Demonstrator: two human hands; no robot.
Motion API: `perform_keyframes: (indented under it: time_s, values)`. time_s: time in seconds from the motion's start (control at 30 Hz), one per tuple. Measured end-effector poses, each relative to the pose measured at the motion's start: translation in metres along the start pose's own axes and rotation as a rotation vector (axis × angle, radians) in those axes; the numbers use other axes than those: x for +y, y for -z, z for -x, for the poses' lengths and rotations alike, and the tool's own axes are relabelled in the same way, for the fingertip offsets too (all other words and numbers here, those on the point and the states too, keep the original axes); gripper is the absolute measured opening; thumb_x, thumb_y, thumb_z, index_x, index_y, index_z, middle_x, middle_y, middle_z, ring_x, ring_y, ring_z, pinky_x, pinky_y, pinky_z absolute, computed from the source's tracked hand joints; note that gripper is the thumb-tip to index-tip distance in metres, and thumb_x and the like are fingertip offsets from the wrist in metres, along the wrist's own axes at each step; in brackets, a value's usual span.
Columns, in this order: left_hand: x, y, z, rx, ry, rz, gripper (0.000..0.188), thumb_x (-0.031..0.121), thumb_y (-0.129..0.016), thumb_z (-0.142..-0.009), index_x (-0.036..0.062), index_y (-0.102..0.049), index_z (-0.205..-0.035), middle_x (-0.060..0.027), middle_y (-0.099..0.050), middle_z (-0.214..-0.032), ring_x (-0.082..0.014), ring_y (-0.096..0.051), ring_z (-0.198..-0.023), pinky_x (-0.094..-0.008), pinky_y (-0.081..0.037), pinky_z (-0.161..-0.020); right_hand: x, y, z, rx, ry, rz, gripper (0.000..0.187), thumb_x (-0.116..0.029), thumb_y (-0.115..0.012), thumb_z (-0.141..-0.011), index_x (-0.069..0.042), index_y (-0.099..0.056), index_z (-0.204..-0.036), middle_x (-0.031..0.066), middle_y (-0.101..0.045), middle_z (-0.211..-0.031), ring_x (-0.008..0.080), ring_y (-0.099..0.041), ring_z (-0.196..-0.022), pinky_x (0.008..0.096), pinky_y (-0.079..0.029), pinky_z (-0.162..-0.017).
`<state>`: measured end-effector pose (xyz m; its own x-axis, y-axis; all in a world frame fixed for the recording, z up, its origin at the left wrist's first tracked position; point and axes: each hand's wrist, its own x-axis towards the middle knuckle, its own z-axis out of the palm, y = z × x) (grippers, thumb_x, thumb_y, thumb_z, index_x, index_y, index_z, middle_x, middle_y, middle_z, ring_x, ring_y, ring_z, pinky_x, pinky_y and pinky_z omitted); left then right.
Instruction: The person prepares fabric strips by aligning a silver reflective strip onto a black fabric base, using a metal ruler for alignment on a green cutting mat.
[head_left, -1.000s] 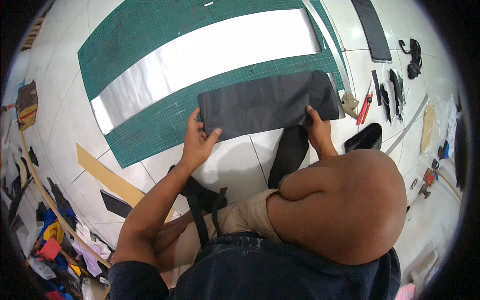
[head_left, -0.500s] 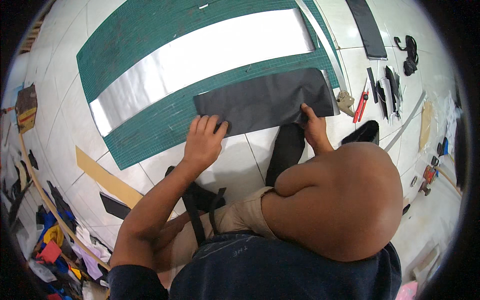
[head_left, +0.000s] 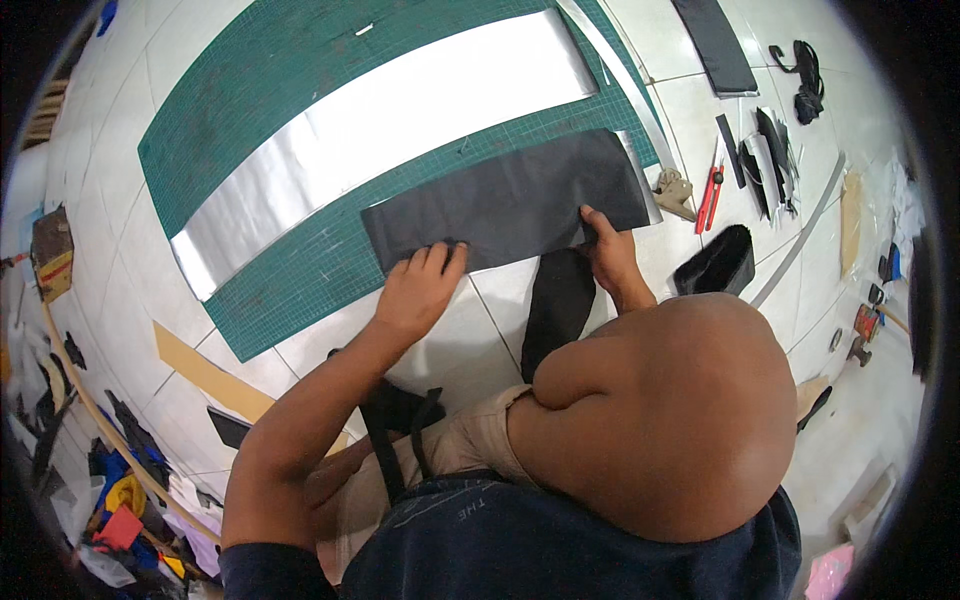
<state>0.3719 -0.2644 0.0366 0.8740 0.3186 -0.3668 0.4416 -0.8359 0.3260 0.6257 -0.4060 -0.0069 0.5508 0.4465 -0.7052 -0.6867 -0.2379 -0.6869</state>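
Note:
A black rectangular sheet (head_left: 510, 195), with a silvery strip showing at its right end, lies slanted partly over the near side of a green cutting mat (head_left: 300, 305). My left hand (head_left: 425, 292) has its bent fingers on the sheet's near edge, close to the left corner. Toward the other end, my right hand (head_left: 615, 262) grips the same edge, thumb on top and the other fingers hidden beneath. The sheet is slightly creased near that thumb. Beyond it on the mat is a long silver-white sheet (head_left: 400, 115).
To the right lie a metal clamp (head_left: 673, 193), a red cutter (head_left: 711, 195), black scraps (head_left: 768, 165) and a black strip (head_left: 715, 45). A metal ruler (head_left: 630, 85) crosses the mat's right side. A tan strip (head_left: 210, 370) and piled cloth (head_left: 120, 525) are on the left.
The view has turned slightly. My left hand has shifted right along the sheet's near edge, uncovering the near left corner. My right hand keeps its place on the sheet.

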Motion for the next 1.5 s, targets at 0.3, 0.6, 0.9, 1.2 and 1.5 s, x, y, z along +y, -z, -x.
perform_keyframes:
  time_s: [0.3, 0.6, 0.9, 1.2, 1.5]
  values:
    - [-0.031, 0.013, 0.002, -0.12, 0.015, 0.174, 0.047, 0.007, -0.05, -0.088, 0.0051, -0.051, -0.135, -0.0195, -0.062, -0.123, -0.032, -0.064, -0.108, -0.0395, -0.053, -0.091, -0.011, 0.017, 0.02, 0.353, 0.233, 0.744, 0.046, -0.04, -0.073, -0.086, -0.003, -0.052, -0.106, 0.005, -0.057, -0.09, 0.0139, -0.052, -0.076, 0.0293, -0.045, -0.064]
    - [-0.042, 0.033, -0.013, -0.169, -0.032, 0.348, 0.048, 0.004, -0.053, -0.085, 0.0088, -0.055, -0.132, -0.0194, -0.064, -0.119, -0.0374, -0.063, -0.106, -0.0451, -0.052, -0.088, -0.014, -0.045, 0.059, -0.252, -0.414, 0.33, 0.064, -0.055, -0.065, -0.087, 0.002, -0.055, -0.112, 0.0134, -0.066, -0.092, 0.019, -0.067, -0.072, 0.0303, -0.052, -0.055]
    - [-0.025, 0.038, -0.01, -0.102, -0.042, 0.274, 0.043, 0.006, -0.054, -0.084, 0.0074, -0.058, -0.127, -0.0188, -0.066, -0.116, -0.0342, -0.067, -0.096, -0.0442, -0.054, -0.084, -0.003, -0.028, 0.021, 0.058, -0.225, 0.165, 0.067, -0.041, -0.065, -0.09, 0.012, -0.036, -0.118, 0.0178, -0.058, -0.088, 0.0243, -0.067, -0.062, 0.0327, -0.055, -0.049]
    - [0.047, 0.098, -0.098, 0.175, 0.348, 1.152, 0.073, 0.05, -0.073, -0.079, -0.0042, -0.054, -0.125, -0.0231, -0.066, -0.105, -0.034, -0.066, -0.097, -0.0391, -0.05, -0.084, -0.011, -0.049, 0.037, -0.286, 0.725, 1.218, 0.035, -0.035, -0.067, -0.082, -0.004, -0.065, -0.066, 0.0201, -0.06, -0.06, 0.0367, -0.066, -0.065, 0.0493, -0.052, -0.062]
    - [0.019, 0.101, -0.106, 0.062, 0.464, 0.654, 0.053, 0.018, -0.061, -0.076, -0.0071, -0.053, -0.121, -0.0271, -0.064, -0.109, -0.0394, -0.064, -0.101, -0.0424, -0.049, -0.089, -0.003, -0.074, 0.033, -0.725, 0.978, 1.254, 0.029, -0.029, -0.069, -0.08, -0.009, -0.059, -0.098, 0.0119, -0.063, -0.083, 0.0336, -0.064, -0.068, 0.0442, -0.052, -0.063]
